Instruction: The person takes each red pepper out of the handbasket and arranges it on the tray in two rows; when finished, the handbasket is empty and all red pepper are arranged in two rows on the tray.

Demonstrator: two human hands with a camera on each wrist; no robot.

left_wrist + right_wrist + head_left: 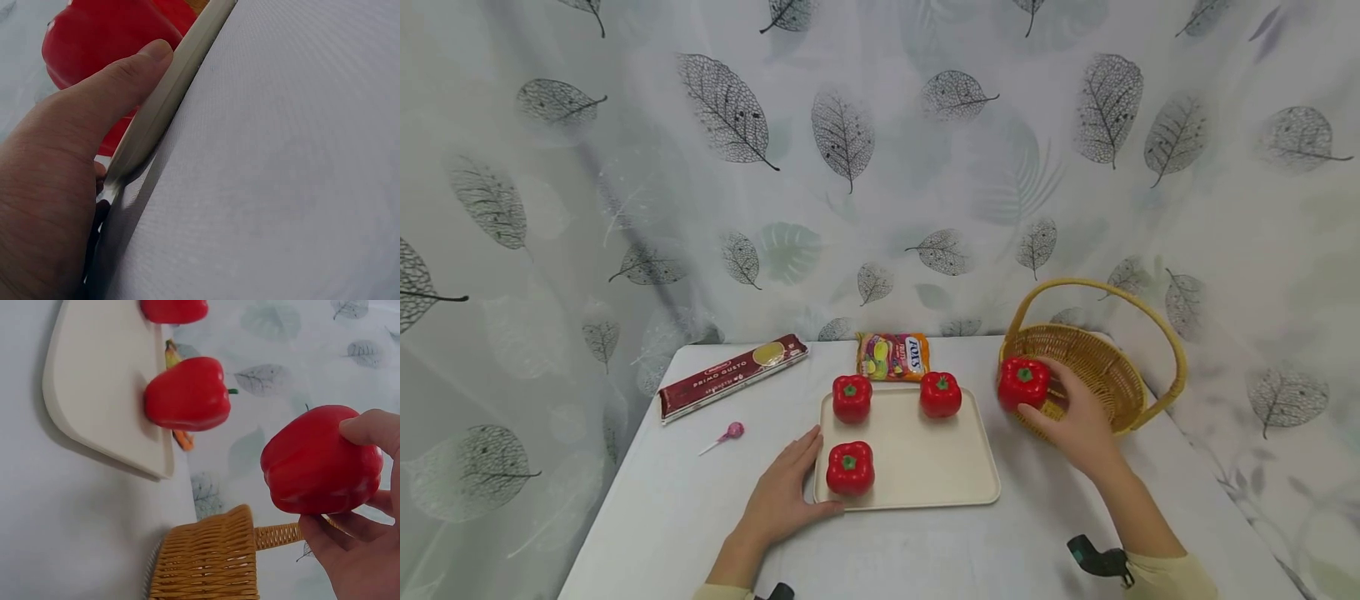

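Note:
My right hand [1078, 423] grips a red bell pepper [1024, 382] between thumb and fingers. In the head view the pepper overlaps the left rim of a wicker basket [1123, 350]; the right wrist view has this pepper [322, 459] raised above the basket's side. A cream tray [925, 475] bears three more red bell peppers: one at the back left [852, 398], one at the back right [941, 394], one at the front left [850, 468]. My left hand [780, 494] rests at the tray's front left corner, fingers along the left side, thumb [134, 72] on the front rim.
Behind the tray lies a colourful candy bag [892, 357]. A long dark red package [733, 377] lies at the back left, with a pink lollipop [734, 430] in front of it. The basket's tall handle [1176, 358] arches over its opening. A leaf-patterned curtain [895, 167] hangs behind the table.

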